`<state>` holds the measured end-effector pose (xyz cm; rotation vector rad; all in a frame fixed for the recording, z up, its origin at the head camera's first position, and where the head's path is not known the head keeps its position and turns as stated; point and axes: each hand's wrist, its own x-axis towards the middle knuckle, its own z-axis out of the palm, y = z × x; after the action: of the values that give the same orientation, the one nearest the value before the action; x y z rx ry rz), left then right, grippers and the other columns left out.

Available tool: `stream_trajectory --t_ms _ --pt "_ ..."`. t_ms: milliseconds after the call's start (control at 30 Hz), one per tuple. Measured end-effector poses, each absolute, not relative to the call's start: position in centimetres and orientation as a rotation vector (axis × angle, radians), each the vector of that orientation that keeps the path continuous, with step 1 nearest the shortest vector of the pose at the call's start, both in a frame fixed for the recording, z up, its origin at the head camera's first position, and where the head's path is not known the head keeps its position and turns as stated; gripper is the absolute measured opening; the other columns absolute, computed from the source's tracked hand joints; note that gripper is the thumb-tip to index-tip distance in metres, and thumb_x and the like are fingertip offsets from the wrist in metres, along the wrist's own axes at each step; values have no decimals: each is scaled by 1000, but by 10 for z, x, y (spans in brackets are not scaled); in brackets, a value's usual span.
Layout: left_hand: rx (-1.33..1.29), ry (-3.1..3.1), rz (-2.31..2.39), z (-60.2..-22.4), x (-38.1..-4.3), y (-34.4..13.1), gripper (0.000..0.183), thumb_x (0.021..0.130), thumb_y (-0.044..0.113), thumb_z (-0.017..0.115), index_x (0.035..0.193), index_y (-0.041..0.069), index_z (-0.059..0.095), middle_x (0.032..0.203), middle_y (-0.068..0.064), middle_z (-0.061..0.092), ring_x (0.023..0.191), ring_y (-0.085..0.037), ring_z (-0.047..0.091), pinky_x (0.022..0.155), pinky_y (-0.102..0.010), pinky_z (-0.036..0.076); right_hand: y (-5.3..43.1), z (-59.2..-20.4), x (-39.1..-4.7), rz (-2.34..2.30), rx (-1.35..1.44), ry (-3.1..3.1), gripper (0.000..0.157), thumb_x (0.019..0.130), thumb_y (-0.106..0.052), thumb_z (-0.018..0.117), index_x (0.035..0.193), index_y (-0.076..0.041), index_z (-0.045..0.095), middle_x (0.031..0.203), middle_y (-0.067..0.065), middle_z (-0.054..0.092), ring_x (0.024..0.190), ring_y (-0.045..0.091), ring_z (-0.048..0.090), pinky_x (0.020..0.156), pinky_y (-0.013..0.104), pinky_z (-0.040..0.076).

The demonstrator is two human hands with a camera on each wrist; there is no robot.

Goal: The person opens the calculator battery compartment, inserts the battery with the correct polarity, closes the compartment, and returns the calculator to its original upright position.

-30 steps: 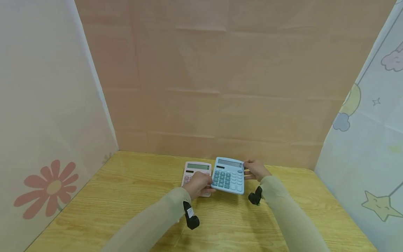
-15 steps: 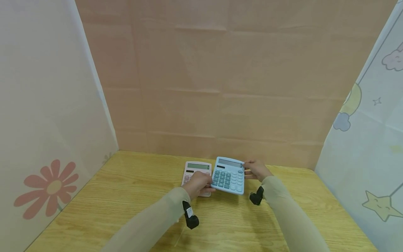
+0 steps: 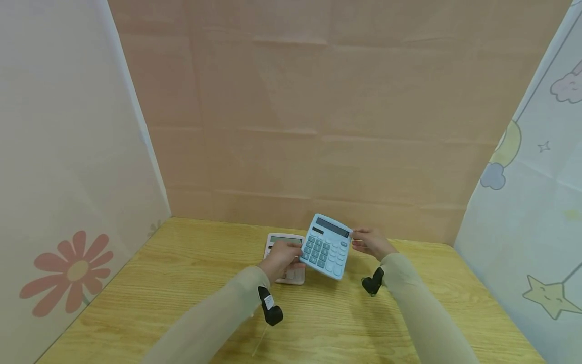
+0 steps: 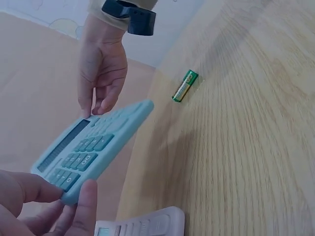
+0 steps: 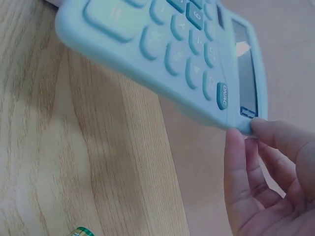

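Note:
A light blue calculator (image 3: 326, 247) is held tilted above the table, its keys facing up and a 0 on its display. My left hand (image 3: 279, 259) pinches the lower left corner between thumb and fingers. At the upper right corner, beside the display, my right hand (image 5: 275, 172) pinches it with thumb and fingertips. Beneath my left hand a pale pink calculator (image 3: 293, 277) lies on the table, partly covered by that hand. In the left wrist view, a green and gold battery (image 4: 185, 86) lies on the wood under the raised calculator.
The wooden table (image 3: 182, 283) ends at a tan cloth backdrop (image 3: 273, 167). Printed white cloths hang at the left (image 3: 68, 151) and right (image 3: 536, 202). Black camera mounts are strapped to both wrists.
The blue calculator has risen off the tabletop and turned clockwise, its top edge tipping down to the right. My left hand has moved slightly up and left with it; the pink calculator stays put.

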<state>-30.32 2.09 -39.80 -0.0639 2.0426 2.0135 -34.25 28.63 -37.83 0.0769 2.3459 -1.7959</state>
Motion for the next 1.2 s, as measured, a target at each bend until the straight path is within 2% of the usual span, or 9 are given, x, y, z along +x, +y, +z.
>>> stream_trajectory --t_ms 100,300,400,467,533,633,733,1000,1200 --pt "31 2104 2030 -397 -304 20 32 94 0 53 125 -4 58 104 -16 66 79 -18 68 82 -39 61 287 -378 -344 -1874 73 2285 48 99 -13 54 138 9 38 100 2 60 85 11 66 86 26 58" --pt "113 2166 2063 -395 -306 17 29 95 2 56 124 2 61 114 -16 64 91 -23 69 84 -41 60 287 -374 -344 -2030 -51 2124 48 102 -7 44 142 15 25 98 3 62 88 7 66 88 23 57" --pt "134 2195 2069 -392 -306 16 28 95 4 58 123 5 63 119 -15 62 101 -25 66 86 -41 59 287 -372 -346 -2083 -47 2066 52 105 -14 38 144 14 20 103 7 60 92 9 66 90 22 55" --pt "150 2208 2076 -391 -305 16 28 94 4 59 122 6 64 119 -14 63 105 -26 65 88 -40 58 286 -370 -346 -2093 -27 2059 59 105 -24 36 147 12 16 112 13 56 103 16 65 93 23 54" --pt "171 2216 2088 -389 -304 16 27 94 4 60 120 6 66 117 -13 64 107 -26 64 89 -39 58 286 -369 -346 -2109 -6 2059 65 105 -30 37 149 11 12 120 18 51 105 18 64 95 23 53" --pt "225 2234 2098 -390 -302 15 26 93 4 61 119 5 66 118 -12 64 108 -26 64 90 -35 58 285 -368 -344 -2124 25 2069 67 103 -31 42 148 11 15 123 19 48 108 19 64 96 23 53" --pt "262 2275 2088 -391 -301 14 25 93 5 62 118 6 67 118 -12 65 107 -25 64 90 -35 57 285 -368 -344 -2145 54 2054 61 103 -26 44 145 13 22 116 15 52 99 14 66 93 23 54" --pt "198 2387 2082 -395 -303 14 22 88 12 69 110 8 72 107 -6 69 96 -19 65 94 -47 53 288 -370 -343 -2176 12 1950 50 103 -11 42 142 16 26 104 6 61 93 13 67 93 25 55" --pt "205 2386 2133 -396 -303 14 23 87 11 71 110 8 72 110 -4 70 102 -18 65 91 -36 56 290 -375 -343 -2151 -6 1960 51 101 -8 46 143 15 27 98 -2 64 89 9 65 85 21 57"
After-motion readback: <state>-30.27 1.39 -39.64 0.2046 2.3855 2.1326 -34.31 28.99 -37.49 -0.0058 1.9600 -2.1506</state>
